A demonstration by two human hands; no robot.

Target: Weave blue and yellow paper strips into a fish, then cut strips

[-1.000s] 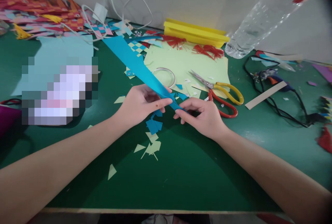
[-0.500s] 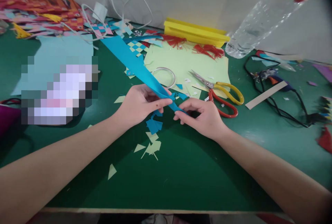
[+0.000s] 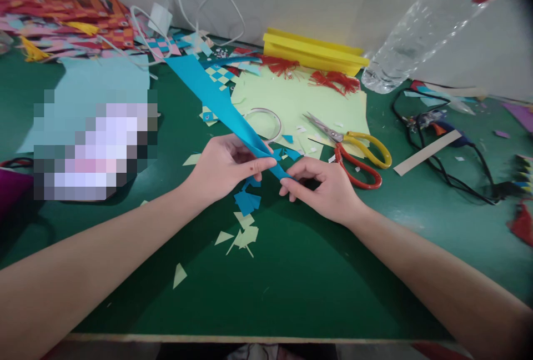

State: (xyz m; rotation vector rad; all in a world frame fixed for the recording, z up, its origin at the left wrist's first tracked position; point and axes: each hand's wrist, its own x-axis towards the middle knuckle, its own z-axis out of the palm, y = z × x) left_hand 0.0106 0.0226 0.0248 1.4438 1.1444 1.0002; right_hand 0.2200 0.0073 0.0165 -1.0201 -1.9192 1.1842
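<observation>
A long blue paper strip point(image 3: 212, 99) slants across the middle of the view, its wide end at the upper left. My left hand point(image 3: 227, 168) pinches it between thumb and fingers, and the paper curls there as if folded lengthwise. My right hand point(image 3: 322, 185) grips the narrow lower end; the tip is hidden by the fingers. Just beyond my right hand lie scissors point(image 3: 343, 138) with one yellow and one red handle, blades apart. Blue paper scraps point(image 3: 247, 203) and pale green scraps point(image 3: 247, 236) lie below the hands on the green table point(image 3: 300, 288).
Pale green sheets point(image 3: 333, 99) lie behind the hands, with a roll of tape point(image 3: 266, 121) on them. Behind stand a folded yellow paper point(image 3: 312, 51) and a water bottle point(image 3: 420, 32). A blurred-out device point(image 3: 100, 149) is at left, a black cord point(image 3: 449, 179) at right.
The wide end of the blue strip has shifted very slightly to the right and up. Both hands keep their grip in nearly the same place.
</observation>
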